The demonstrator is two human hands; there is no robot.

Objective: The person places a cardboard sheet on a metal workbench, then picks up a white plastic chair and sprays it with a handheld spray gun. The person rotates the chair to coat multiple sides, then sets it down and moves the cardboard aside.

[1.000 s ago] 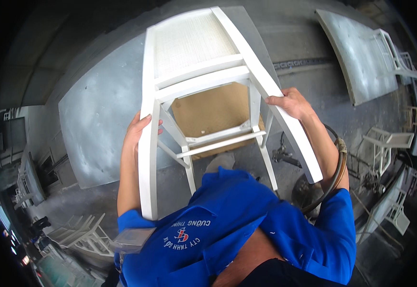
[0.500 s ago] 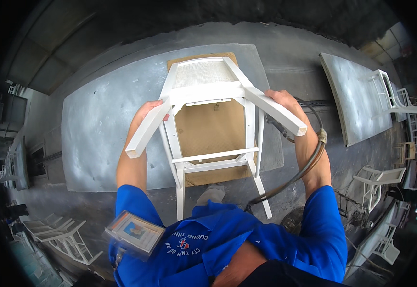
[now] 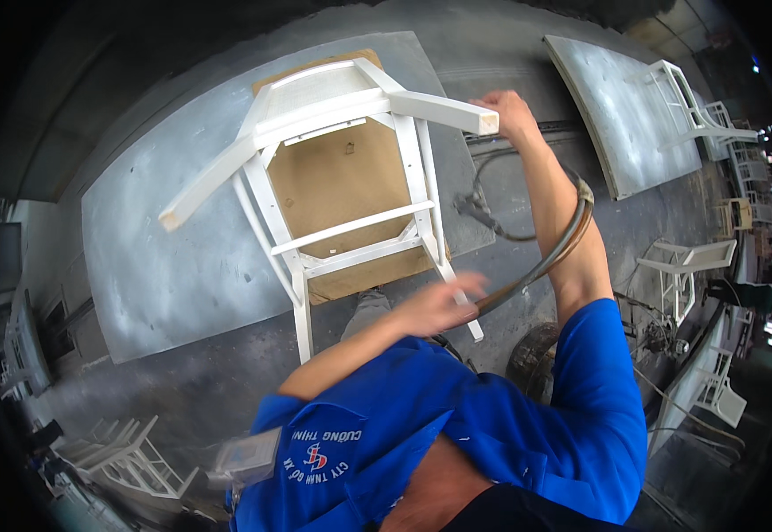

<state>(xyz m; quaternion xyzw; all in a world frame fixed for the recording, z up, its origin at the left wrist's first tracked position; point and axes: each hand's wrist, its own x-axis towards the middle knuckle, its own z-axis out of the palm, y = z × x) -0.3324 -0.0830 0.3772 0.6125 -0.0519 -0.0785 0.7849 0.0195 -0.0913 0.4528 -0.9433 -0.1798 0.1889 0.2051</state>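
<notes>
The white chair [image 3: 324,115] lies on a brown board [image 3: 342,177]; the right hand [image 3: 506,115], half-curled, is beside it, hold unclear; the blurred left hand [image 3: 439,303] is by the hose [image 3: 553,257]. Its openness and grip cannot be told.

Toward 11 o'clock, a white chair [image 3: 319,116] lies legs-outward over brown cardboard [image 3: 342,182] on a grey table [image 3: 151,266]. At 1 o'clock the right hand [image 3: 510,115] is just beside the end of one chair leg (whether it touches is unclear). The left hand [image 3: 439,306], blurred, is near the centre toward 4 o'clock, at the lower end of a hose [image 3: 570,238] looped about the right forearm. A second table [image 3: 612,133] at 2 o'clock bears another white chair; more white chairs [image 3: 147,457] stand at 8 o'clock.
</notes>
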